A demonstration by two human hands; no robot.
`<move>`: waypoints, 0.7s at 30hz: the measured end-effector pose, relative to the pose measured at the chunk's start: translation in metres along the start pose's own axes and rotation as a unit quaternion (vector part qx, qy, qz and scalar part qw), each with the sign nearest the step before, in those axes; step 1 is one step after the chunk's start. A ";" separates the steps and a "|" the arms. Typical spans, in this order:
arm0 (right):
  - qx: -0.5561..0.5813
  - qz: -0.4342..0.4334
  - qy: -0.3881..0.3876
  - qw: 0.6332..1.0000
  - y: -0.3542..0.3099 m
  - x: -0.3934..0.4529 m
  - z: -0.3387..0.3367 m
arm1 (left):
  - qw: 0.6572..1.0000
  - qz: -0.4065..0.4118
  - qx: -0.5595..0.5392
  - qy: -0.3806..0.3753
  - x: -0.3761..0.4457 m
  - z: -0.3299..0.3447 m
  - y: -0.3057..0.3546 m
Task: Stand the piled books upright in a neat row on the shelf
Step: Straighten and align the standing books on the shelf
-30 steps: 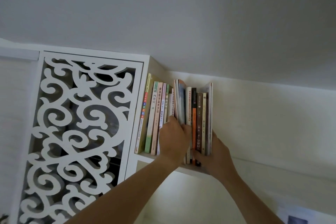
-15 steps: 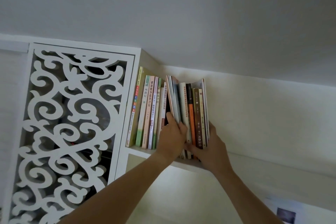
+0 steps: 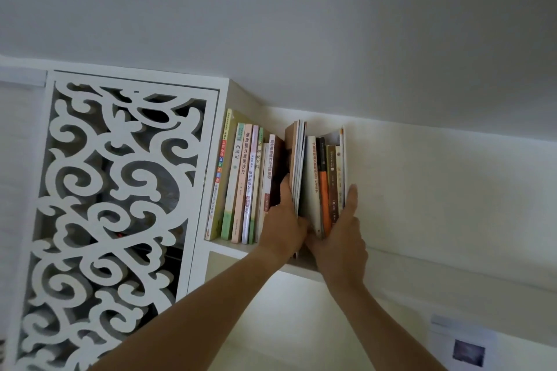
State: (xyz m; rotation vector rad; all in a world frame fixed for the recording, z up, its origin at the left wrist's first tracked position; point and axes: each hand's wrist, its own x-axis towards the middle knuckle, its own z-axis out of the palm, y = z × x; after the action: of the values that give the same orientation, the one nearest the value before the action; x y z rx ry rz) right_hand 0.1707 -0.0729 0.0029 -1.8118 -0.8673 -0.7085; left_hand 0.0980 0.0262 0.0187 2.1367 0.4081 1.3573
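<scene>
A row of books stands on a high white shelf point(image 3: 230, 247). The left group of books point(image 3: 241, 187) leans against the cabinet side. In the middle is a bundle of thin books point(image 3: 297, 159), which my left hand point(image 3: 283, 229) holds low down, fingers in the dark gap on its left. To the right stands a group with an orange-spined book point(image 3: 324, 199). My right hand point(image 3: 342, 238) presses flat against the outer right side of that group, fingers straight and pointing up.
A white carved fretwork panel point(image 3: 120, 205) fronts the cabinet left of the shelf. The ceiling lies close above the books. The shelf board runs on to the right along the wall. A paper with a dark picture point(image 3: 465, 348) hangs low on the right.
My left fingers have slid deeper beside the thin books, which now stand straighter with gaps on both sides. My right hand has moved up the outer book's side.
</scene>
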 end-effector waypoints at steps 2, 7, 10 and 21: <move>-0.035 0.022 0.016 0.999 0.004 0.003 -0.004 | 0.999 0.002 0.043 0.020 0.000 0.000 0.001; -0.168 0.020 0.061 0.984 0.022 0.003 -0.016 | 0.995 -0.006 0.069 0.068 -0.002 0.001 -0.008; -0.190 0.009 0.060 0.980 0.026 0.003 -0.022 | 0.994 -0.006 0.066 0.091 -0.005 0.002 -0.007; -0.093 -0.168 -0.120 0.974 0.036 0.022 -0.044 | 0.988 0.001 0.042 0.150 -0.007 0.007 -0.015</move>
State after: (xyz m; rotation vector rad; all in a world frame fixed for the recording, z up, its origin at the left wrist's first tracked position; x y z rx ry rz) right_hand 0.2091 -0.1178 0.0174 -1.9664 -1.3277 -0.8149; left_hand 0.1019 0.0322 0.0020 2.0014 0.5905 1.6961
